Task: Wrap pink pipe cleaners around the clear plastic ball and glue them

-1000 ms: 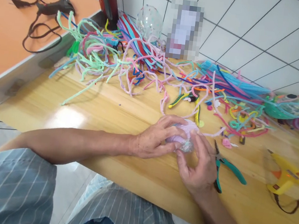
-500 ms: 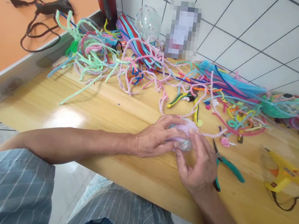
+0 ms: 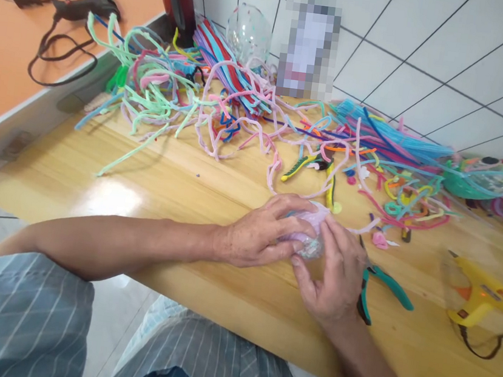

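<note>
Between my hands is a small clear, glittery ball (image 3: 311,248) with a lilac pipe cleaner (image 3: 315,216) wound over it. My left hand (image 3: 269,230) curls over its left side, fingers bent onto the lilac coils. From the right, my right hand (image 3: 337,272) closes on it, fingertips on top and thumb at its lower edge. A lilac tail runs out to the right behind that hand. Teal-handled pliers (image 3: 389,285) lie beside my right hand, partly hidden by it. Much of the ball is covered by my fingers.
Tangled pink and green pipe cleaners (image 3: 157,97) and straight bundles (image 3: 233,73) line the back. Yellow-and-black cutters (image 3: 302,168) lie beyond my hands. A yellow glue gun (image 3: 480,290) rests at right, a black glue gun (image 3: 88,6) at far left. A transparent ball (image 3: 250,32) stands by the wall.
My right fingers have shifted slightly on the ball, and a little more of the lilac coil shows between the hands. The camera view has moved slightly.
</note>
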Tool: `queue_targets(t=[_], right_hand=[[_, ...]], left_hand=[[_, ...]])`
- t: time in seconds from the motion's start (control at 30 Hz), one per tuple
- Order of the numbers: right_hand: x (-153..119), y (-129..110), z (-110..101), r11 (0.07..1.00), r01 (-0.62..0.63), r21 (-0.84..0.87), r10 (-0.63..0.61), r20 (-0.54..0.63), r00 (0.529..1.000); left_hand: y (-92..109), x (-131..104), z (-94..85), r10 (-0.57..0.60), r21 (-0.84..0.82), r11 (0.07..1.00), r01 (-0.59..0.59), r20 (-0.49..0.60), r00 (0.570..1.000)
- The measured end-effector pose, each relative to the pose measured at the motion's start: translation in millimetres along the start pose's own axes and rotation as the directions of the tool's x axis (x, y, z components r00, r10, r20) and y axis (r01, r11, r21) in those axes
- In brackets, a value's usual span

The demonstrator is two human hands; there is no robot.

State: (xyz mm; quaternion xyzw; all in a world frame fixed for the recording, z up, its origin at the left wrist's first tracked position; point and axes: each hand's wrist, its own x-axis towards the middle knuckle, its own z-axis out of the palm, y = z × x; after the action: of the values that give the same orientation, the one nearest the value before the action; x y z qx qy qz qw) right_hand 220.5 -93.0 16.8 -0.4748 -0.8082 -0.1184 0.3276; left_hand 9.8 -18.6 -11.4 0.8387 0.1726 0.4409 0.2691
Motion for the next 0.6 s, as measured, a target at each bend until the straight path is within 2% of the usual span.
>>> queue_targets(t=[0.23, 0.4, 0.6], right_hand=[[-2, 6, 6, 0.989, 0.003, 0.146, -0.006, 0.023, 1.0], [-5, 9, 12, 0.98, -0.03, 0.199, 0.023, 0.04, 0.999], [-3, 7, 15, 0.978, -0.02, 0.206, 0.02, 0.0, 1.0]], left_hand=[[-3, 4, -4.0, -0.001, -0.092, 0.996, 0.004, 0.033, 0.999], [-6, 7, -6.8, -0.025, -0.174, 0.984, 0.04, 0.086, 0.996], [-3, 8, -7.9, -0.095, -0.261, 0.959, 0.112, 0.079, 0.992]])
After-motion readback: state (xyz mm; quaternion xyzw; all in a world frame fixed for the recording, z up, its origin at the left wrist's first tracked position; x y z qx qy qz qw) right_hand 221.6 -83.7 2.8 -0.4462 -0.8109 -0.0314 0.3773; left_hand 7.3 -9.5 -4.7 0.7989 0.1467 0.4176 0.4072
